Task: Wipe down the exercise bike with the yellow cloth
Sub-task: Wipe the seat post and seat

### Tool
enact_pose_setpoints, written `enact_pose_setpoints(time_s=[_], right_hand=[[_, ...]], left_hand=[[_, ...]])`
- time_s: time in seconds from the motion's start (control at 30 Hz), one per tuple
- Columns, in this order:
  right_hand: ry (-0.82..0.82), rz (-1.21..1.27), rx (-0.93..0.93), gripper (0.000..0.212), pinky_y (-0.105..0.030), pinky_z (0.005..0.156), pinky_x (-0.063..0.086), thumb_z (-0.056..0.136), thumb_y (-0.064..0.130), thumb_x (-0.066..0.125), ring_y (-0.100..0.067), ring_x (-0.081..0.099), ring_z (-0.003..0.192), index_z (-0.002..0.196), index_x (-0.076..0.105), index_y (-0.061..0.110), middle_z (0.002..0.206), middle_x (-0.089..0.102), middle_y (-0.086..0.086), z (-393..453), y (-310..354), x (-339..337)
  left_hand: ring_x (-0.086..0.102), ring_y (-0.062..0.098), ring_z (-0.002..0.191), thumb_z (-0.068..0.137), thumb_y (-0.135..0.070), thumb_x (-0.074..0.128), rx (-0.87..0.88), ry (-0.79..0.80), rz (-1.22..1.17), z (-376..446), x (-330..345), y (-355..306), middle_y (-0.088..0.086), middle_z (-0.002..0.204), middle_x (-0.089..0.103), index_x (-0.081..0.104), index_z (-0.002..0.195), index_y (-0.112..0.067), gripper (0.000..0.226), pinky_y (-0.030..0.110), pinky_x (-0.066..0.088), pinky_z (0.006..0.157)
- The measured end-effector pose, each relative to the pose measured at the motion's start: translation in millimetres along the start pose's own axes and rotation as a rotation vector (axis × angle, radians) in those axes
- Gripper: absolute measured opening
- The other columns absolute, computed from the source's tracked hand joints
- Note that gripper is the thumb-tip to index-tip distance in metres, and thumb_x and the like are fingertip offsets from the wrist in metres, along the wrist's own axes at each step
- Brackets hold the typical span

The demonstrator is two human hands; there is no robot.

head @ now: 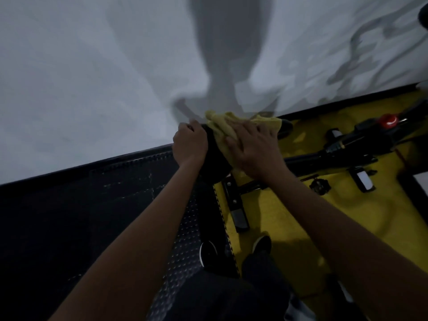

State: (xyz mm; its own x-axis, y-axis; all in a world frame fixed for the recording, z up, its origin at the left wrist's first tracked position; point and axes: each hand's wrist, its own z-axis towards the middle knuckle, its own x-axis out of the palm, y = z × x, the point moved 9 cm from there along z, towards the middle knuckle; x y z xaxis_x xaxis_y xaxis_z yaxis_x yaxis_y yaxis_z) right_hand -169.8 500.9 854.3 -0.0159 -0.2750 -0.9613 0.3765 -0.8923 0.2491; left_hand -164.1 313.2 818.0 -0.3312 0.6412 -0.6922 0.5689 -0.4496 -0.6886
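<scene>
Item, step in hand: wiping the saddle of the exercise bike, which runs from the middle of the frame toward the right edge. Item, my left hand, just left of centre: fingers curled round the left side of the black saddle, gripping it; forearm entering from the lower left, wrist straight, knuckles uppermost. To do this well I judge this hand should hold the saddle steady, so it does not swivel under the wiping pressure. Item, the yellow cloth, centre of frame, bunched on top of the saddle, its far folds spilling toward the white wall above. Item, my right hand, just right of centre: laid palm down on the cloth, fingers spread and fairly straight, pressing rather than grasping; forearm entering from the lower right. I judge an even, flat press with overlapping strokes along the saddle will serve best, with the cloth refolded to a fresh face before moving on. Item, right of centre: black frame tube, a red knob at upper right, pedals below it, all over a yellow floor mat; none of these is being touched by the cloth. Item, lower left: black studded floor mat; my shoes at lower centre. The picture is dim and somewhat blurred, so fine dirt cannot be told.
</scene>
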Motion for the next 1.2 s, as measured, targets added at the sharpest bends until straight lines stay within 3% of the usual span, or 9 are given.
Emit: enact_pose_setpoints(time_s=[0.13,0.3,0.43,0.53,0.6,0.77,0.9,1.03,1.2], right_hand=[[-0.110,-0.151,0.195,0.042,-0.044,0.084,0.037,0.098,0.044,0.042,-0.035,0.051,0.101,0.103,0.065,0.010,0.106,0.063,-0.012,21,-31,-19],[-0.039,0.014,0.120,0.045,-0.042,0.087,0.031,0.101,0.043,0.038,-0.032,0.046,0.111,0.128,0.060,0.015,0.125,0.058,-0.009,21,29,10],[0.005,-0.006,-0.113,0.046,-0.039,0.084,0.036,0.102,0.043,0.036,-0.028,0.047,0.103,0.128,0.060,0.014,0.120,0.059,-0.009,15,4,-2],[-0.018,-0.124,0.011,0.045,-0.038,0.079,0.030,0.100,0.045,0.033,-0.023,0.040,0.091,0.095,0.062,0.010,0.104,0.061,-0.011,25,-52,-21],[-0.054,-0.161,0.113,0.050,-0.040,0.082,0.032,0.098,0.045,0.031,-0.024,0.042,0.091,0.091,0.065,0.009,0.101,0.063,-0.012,32,-61,-27],[0.000,0.043,-0.036,0.052,-0.046,0.122,0.015,0.102,0.040,0.031,-0.025,0.052,0.131,0.132,0.061,0.010,0.138,0.062,-0.009,26,11,8],[0.059,0.130,-0.165,0.064,-0.038,0.121,0.020,0.103,0.044,0.017,-0.021,0.036,0.146,0.153,0.043,0.015,0.157,0.044,-0.003,-3,11,8],[-0.019,0.013,-0.120,0.045,-0.040,0.098,0.031,0.105,0.041,0.025,-0.025,0.053,0.109,0.118,0.061,0.016,0.116,0.063,-0.004,4,-38,-17],[-0.010,-0.100,0.016,0.040,-0.039,0.074,0.032,0.103,0.030,0.031,-0.025,0.046,0.072,0.093,0.064,0.011,0.087,0.065,-0.010,39,0,2]], left_hand=[[0.056,0.027,0.092,0.104,-0.048,0.020,-0.095,-0.033,-0.037,-6,-1,11,0.008,0.107,0.063,0.057,0.122,-0.007,0.058,0.035,0.038,0.078],[0.058,0.034,0.114,0.106,-0.037,0.020,-0.102,-0.057,-0.073,-5,-6,6,0.019,0.124,0.063,0.063,0.122,-0.002,0.058,0.039,0.042,0.093],[0.058,0.033,0.108,0.106,-0.033,0.021,-0.048,-0.076,-0.088,-8,-7,4,0.020,0.118,0.064,0.064,0.115,0.001,0.055,0.037,0.039,0.087],[0.058,0.030,0.093,0.104,-0.033,0.025,0.012,-0.106,-0.063,-12,-6,-1,0.014,0.097,0.062,0.062,0.103,-0.001,0.049,0.035,0.037,0.076],[0.056,0.026,0.085,0.103,-0.032,0.030,0.077,-0.132,-0.048,-12,-7,-8,0.009,0.088,0.059,0.058,0.092,-0.003,0.041,0.034,0.035,0.072],[0.049,0.022,0.075,0.101,-0.029,0.040,0.248,-0.147,0.030,-12,-7,-25,0.008,0.079,0.057,0.059,0.081,-0.003,0.038,0.035,0.037,0.068],[0.053,0.026,0.091,0.102,-0.024,0.040,0.305,-0.075,0.073,-17,-4,-29,0.011,0.098,0.062,0.064,0.102,-0.005,0.031,0.037,0.041,0.081],[0.053,0.026,0.099,0.103,-0.021,0.039,0.312,-0.101,0.055,-19,-4,-31,0.012,0.107,0.061,0.064,0.113,-0.005,0.031,0.035,0.038,0.087],[0.047,0.019,0.076,0.102,-0.025,0.039,0.235,-0.131,-0.005,-14,-3,-24,0.001,0.078,0.053,0.058,0.082,-0.009,0.031,0.031,0.033,0.069]])
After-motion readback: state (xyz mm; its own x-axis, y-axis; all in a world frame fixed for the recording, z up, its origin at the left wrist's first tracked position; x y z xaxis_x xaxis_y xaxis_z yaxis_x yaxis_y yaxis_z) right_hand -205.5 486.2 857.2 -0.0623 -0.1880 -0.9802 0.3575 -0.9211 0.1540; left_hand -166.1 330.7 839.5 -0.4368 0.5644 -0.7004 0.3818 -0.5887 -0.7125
